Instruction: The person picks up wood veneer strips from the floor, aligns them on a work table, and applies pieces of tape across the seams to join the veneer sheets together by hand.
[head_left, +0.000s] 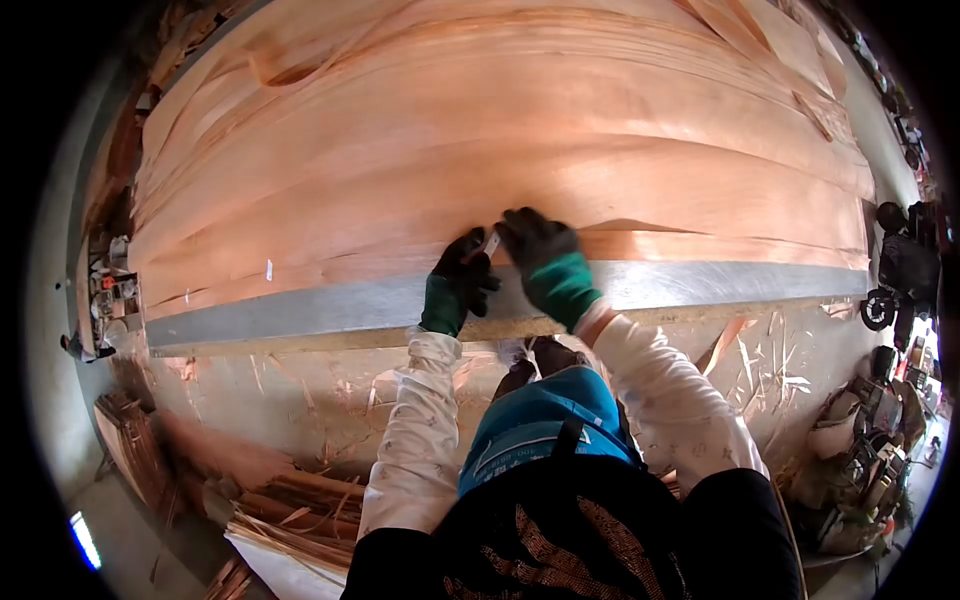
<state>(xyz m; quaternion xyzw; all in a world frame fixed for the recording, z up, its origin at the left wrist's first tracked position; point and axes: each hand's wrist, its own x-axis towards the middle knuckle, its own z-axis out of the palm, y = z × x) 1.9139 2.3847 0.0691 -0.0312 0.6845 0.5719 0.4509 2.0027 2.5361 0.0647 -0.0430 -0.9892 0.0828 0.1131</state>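
Observation:
My left hand [462, 283], in a dark glove with a green cuff, is over the front edge of the wood veneer sheets [480, 180], its fingers curled. Close beside it on the right, my right hand [545, 262] wears the same kind of glove; it is blurred and its fingers bend downward. A small white strip [492, 243] shows between the fingertips of both hands, at the left fingers. Whether the right fingers grip it too is hidden. Under the hands runs the grey metal edge [690, 285] of the table.
Small white bits [269, 269] lie on the veneer at left. Stacked veneer strips [300, 510] stand behind at lower left. Scraps [765, 370] litter the floor. A motorcycle [895, 265] stands at right, above a heap of mixed objects [860, 450].

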